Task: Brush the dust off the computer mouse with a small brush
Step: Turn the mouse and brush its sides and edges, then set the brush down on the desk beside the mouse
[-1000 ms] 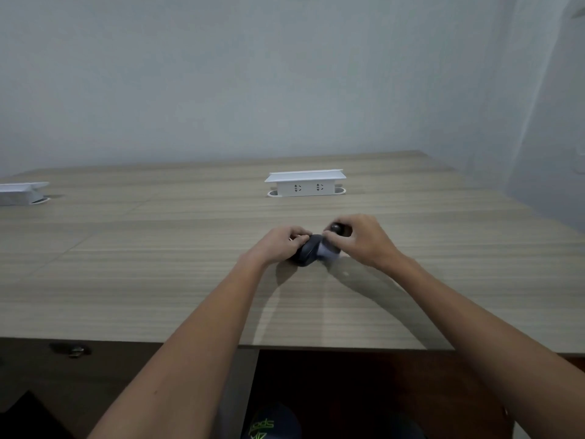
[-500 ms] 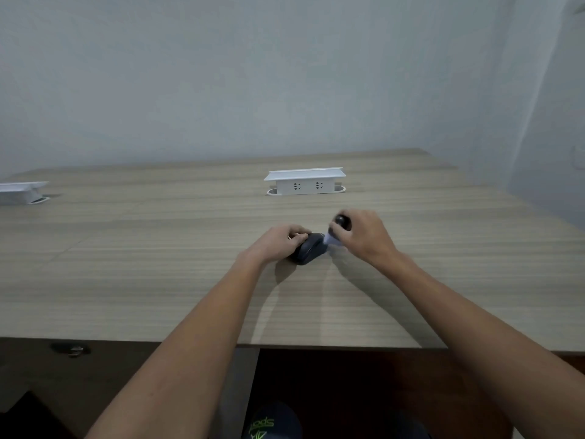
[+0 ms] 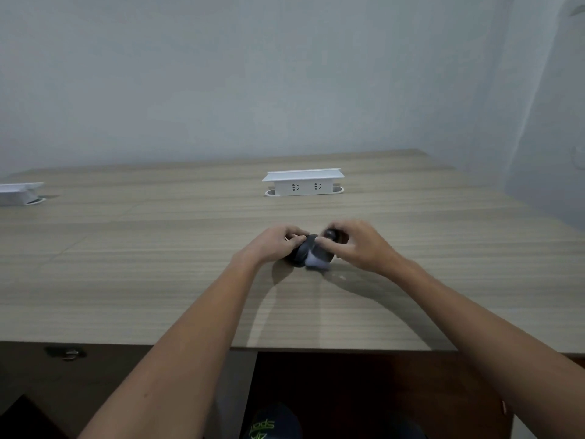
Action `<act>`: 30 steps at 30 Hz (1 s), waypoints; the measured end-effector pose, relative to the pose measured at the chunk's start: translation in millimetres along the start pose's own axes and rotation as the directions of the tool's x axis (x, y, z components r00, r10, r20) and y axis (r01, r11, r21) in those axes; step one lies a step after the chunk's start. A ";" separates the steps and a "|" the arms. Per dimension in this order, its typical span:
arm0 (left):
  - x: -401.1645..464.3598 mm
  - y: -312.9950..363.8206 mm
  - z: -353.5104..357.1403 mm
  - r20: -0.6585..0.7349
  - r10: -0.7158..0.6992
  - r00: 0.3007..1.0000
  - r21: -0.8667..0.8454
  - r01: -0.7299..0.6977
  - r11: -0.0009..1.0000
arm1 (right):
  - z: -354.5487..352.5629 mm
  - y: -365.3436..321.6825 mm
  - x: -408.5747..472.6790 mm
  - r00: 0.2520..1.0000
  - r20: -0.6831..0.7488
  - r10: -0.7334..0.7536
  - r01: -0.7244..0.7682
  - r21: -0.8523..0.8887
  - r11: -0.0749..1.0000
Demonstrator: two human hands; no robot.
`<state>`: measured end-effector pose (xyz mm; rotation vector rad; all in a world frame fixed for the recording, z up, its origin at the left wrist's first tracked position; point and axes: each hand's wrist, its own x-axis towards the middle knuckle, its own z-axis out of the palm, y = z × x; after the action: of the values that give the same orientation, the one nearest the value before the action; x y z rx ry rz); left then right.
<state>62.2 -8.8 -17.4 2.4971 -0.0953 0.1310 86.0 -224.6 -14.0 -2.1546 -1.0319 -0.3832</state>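
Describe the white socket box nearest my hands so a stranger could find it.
On the wooden desk, look past the hands toward the wall. The socket box stands upright near the middle, outlets facing you. The other socket box sits at the far left edge.

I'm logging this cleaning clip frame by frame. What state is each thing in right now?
computer mouse: on the table, held.
left hand: closed on the mouse's left side.
right hand: closed on the brush.
brush: pale bristles against the mouse.
socket box: raised, nothing plugged in.
table: bears the mouse.
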 end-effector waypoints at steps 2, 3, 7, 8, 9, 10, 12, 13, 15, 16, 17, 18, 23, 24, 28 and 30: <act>0.0 -0.9 0.6 -0.002 0.002 1.000 -0.009 -0.002 1.000 | 2.4 0.3 1.3 1.000 -0.020 0.011 -0.012 -0.028 1.000; -0.2 -1.5 1.4 -0.001 0.001 1.000 -0.012 -0.001 1.000 | 1.1 3.0 2.7 0.996 -0.080 0.033 -0.039 -0.079 0.996; 0.9 -3.8 2.8 -0.002 -0.005 1.000 -0.023 0.005 1.000 | -5.3 7.0 1.6 0.980 -0.195 0.042 -0.066 -0.115 0.991; 1.5 -4.2 2.3 -0.002 -0.007 1.000 -0.026 0.007 1.000 | -5.5 3.1 0.7 0.988 -0.152 0.013 -0.021 -0.051 0.998; 2.0 -4.4 1.7 0.000 -0.008 1.000 -0.027 0.008 1.000 | -4.8 -1.1 0.1 0.996 -0.087 -0.010 0.011 0.007 1.000; 2.3 -4.5 1.5 0.002 -0.008 1.000 -0.026 0.008 1.000 | -3.2 -3.2 -0.2 0.999 -0.037 -0.017 0.019 0.039 0.999; 2.1 -4.2 2.2 0.003 -0.011 1.000 -0.023 0.011 1.000 | -1.1 -0.6 2.6 0.998 -0.064 0.020 -0.021 -0.023 1.000; 2.1 -4.0 2.9 0.002 -0.015 1.000 -0.024 0.015 1.000 | -2.5 3.3 4.5 0.992 -0.118 0.050 -0.061 -0.096 0.994; 1.9 -3.9 3.5 0.005 -0.027 1.000 -0.031 0.027 0.999 | -6.1 9.8 5.3 0.976 -0.202 0.085 -0.121 -0.178 0.977; 2.0 -3.6 3.0 0.008 -0.030 1.000 -0.034 0.030 0.999 | -6.7 9.8 4.4 0.976 -0.209 0.065 -0.100 -0.160 0.982; 2.0 -3.4 2.3 0.009 -0.031 0.999 -0.038 0.031 0.999 | -6.6 7.2 3.3 0.982 -0.186 0.030 -0.054 -0.125 0.991; 2.6 -3.3 1.4 0.008 -0.032 0.999 -0.039 0.032 0.999 | -5.9 3.1 2.4 0.991 -0.137 -0.006 -0.005 -0.081 0.997; 1.5 -1.0 3.5 0.003 -0.045 0.999 -0.027 0.045 0.999 | -3.3 7.3 6.5 0.995 -0.087 0.048 -0.061 -0.150 0.987; 1.1 -0.8 3.9 0.001 -0.051 0.999 -0.026 0.051 0.998 | -5.8 12.8 7.5 0.988 -0.132 0.078 -0.101 -0.182 0.978; 0.4 2.1 2.8 -0.018 -0.046 0.999 0.009 0.046 0.999 | -16.6 31.6 4.4 0.959 -0.238 0.154 -0.189 -0.134 0.973; 1.0 5.7 4.6 -0.024 -0.047 0.999 0.022 0.047 0.999 | -19.4 38.8 0.9 0.952 -0.247 0.180 -0.214 -0.119 0.970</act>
<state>63.0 -16.2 -17.6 2.5172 -0.0253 0.1427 117.1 -254.5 -18.0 -2.2507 -0.6668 -0.6159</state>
